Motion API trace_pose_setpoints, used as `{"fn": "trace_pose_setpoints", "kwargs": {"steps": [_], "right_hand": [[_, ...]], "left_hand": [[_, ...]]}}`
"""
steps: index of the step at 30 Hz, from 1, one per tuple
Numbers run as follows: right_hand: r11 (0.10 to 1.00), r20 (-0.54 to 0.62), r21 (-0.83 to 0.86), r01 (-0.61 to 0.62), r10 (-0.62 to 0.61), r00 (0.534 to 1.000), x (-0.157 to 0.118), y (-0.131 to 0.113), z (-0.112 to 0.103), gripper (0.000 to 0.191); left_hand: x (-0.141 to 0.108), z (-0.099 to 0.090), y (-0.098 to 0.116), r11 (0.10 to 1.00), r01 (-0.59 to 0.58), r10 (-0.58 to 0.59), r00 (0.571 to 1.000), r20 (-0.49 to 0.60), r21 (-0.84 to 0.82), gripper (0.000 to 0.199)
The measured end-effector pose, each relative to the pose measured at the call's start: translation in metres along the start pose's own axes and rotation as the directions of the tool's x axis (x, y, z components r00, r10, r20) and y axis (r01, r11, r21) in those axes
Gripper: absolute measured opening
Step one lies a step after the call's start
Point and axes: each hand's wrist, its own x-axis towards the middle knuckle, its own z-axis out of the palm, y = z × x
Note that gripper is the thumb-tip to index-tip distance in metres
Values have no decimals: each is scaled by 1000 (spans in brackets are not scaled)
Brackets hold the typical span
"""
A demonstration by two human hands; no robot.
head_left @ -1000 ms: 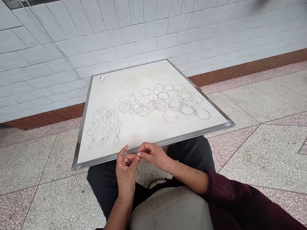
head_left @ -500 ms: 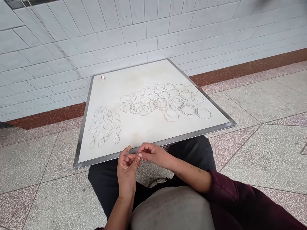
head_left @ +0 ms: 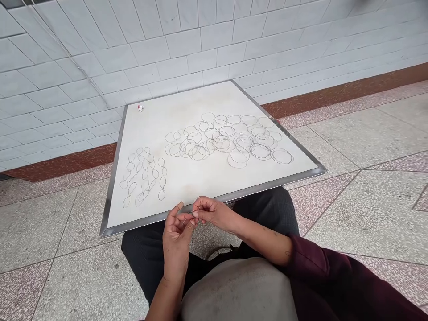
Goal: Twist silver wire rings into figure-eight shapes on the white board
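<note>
At the table's front edge, my left hand (head_left: 178, 232) and my right hand (head_left: 212, 214) meet with fingertips close together. Both are pinched on a thin wire, of which only short bits show between the fingers. Many thin wire rings (head_left: 239, 157) lie overlapping across the middle and right of the white table (head_left: 187, 187). Several wire pieces twisted into figure-eight shapes (head_left: 162, 189) lie in rough columns on the table's left part.
A small white and red object (head_left: 141, 108) sits at the table's back left corner. The table has a grey metal rim (head_left: 267, 183) close above my knees. A tiled wall (head_left: 180, 44) stands behind it.
The view has shifted slightly, so the table appears a little further left. My fingers have moved slightly on the wire, and more of it shows between them.
</note>
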Motion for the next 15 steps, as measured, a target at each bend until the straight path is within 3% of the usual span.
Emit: {"fn": "trace_pose_setpoints", "kwargs": {"steps": [9,15], "right_hand": [[999,50,-25,30,-29,998,0,5,-6,19],[997,27,-70,41,-40,999,1,7,-5,18]], "left_hand": [[5,-7,-4,983,135,-139,990,-24,-126,55],[7,-5,-10,967,124,-137,989,-48,-221,46]]}}
